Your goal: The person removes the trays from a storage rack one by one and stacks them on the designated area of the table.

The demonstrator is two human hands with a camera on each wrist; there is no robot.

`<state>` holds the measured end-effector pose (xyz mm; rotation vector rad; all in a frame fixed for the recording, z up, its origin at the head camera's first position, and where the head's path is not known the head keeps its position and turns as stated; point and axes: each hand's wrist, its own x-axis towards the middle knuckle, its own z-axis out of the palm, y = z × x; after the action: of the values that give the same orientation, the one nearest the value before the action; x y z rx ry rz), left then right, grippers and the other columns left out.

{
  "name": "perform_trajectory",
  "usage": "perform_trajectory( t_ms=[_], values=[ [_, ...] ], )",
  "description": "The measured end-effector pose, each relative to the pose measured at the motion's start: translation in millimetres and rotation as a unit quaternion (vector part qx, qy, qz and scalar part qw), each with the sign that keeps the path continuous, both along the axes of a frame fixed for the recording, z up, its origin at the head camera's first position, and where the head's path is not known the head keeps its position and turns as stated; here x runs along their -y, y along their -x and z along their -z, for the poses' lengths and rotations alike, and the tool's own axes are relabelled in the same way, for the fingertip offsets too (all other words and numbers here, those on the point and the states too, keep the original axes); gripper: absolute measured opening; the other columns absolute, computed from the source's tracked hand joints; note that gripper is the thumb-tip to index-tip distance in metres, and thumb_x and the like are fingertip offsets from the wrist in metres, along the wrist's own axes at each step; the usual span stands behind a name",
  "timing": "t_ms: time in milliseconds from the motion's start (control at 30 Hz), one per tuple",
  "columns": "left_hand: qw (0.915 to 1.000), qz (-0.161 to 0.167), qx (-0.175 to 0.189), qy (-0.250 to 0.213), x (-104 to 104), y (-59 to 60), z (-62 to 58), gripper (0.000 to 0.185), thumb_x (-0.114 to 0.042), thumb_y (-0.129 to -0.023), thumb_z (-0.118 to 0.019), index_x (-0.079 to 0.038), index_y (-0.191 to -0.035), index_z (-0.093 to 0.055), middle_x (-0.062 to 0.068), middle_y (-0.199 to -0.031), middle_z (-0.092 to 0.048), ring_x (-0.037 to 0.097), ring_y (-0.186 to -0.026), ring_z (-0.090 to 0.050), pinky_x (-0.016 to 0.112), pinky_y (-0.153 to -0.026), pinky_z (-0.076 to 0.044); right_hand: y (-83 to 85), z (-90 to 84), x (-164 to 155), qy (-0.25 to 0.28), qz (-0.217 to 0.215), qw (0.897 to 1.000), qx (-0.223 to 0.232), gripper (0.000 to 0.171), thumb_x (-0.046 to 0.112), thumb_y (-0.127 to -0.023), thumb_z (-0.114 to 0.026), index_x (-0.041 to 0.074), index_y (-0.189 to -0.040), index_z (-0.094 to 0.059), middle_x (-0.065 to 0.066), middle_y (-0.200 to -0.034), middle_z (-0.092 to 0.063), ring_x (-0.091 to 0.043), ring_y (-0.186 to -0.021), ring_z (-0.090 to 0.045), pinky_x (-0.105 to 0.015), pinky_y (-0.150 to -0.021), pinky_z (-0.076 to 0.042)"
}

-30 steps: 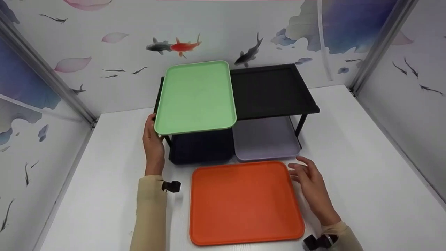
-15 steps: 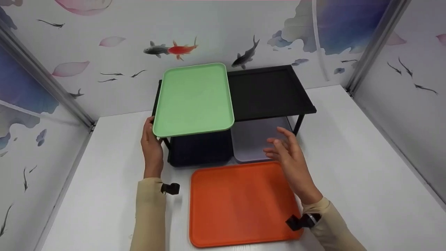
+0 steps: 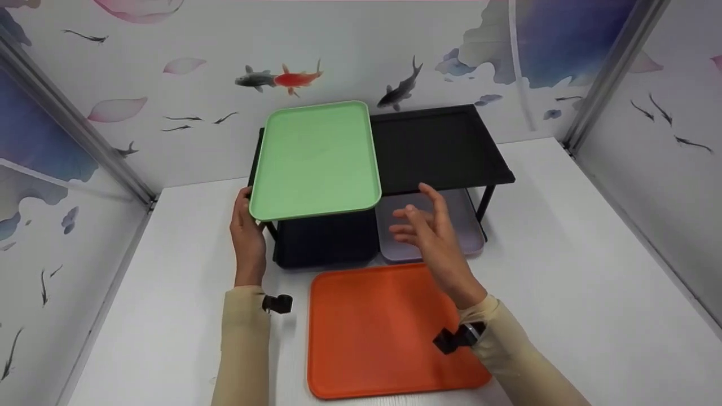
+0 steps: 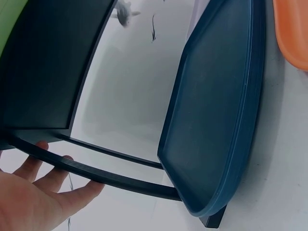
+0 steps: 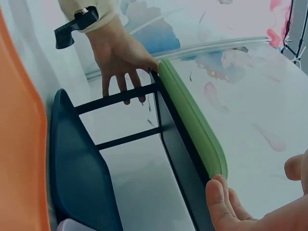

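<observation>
A light green tray (image 3: 316,160) lies on the left half of a black two-level rack (image 3: 440,146). My left hand (image 3: 248,231) is at the rack's front left corner. Its straight fingers (image 4: 43,192) lie against the rack's side bar (image 4: 96,175), and the thumb is by the green tray's corner. My right hand (image 3: 426,228) hovers open, fingers spread and holding nothing, just right of the green tray's front right corner (image 5: 192,120). An orange tray (image 3: 378,327) lies flat on the table in front of the rack.
Under the rack, a dark blue tray (image 3: 324,242) sits on the left and a lavender tray (image 3: 468,225) on the right. The rack's top right half is bare. White table (image 3: 564,270) lies around it, with fish-patterned walls on three sides.
My right hand has left the orange tray's right edge and moved up and left, towards the green tray's front right corner. The left hand and all the trays have stayed put.
</observation>
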<state>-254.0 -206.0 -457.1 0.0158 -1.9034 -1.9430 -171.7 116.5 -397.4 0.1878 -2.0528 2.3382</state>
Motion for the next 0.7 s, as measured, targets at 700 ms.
perform_trajectory(
  t_ms=[700],
  values=[
    [0.9999, 0.005, -0.009, 0.0, 2.1, 1.7, 2.1, 0.045, -0.04, -0.113, -0.031, -0.018, -0.149, -0.048, 0.003, -0.14, -0.056, 0.016, -0.12, -0.055, 0.047, -0.108, -0.04, 41.5, 8.8, 45.2, 0.002, -0.045, 0.998, 0.05, 0.072, 0.036, -0.108, -0.053, 0.025, -0.164, -0.01, -0.022, -0.127, -0.066, -0.028, -0.105, -0.071, -0.039, -0.096, -0.056]
  ],
)
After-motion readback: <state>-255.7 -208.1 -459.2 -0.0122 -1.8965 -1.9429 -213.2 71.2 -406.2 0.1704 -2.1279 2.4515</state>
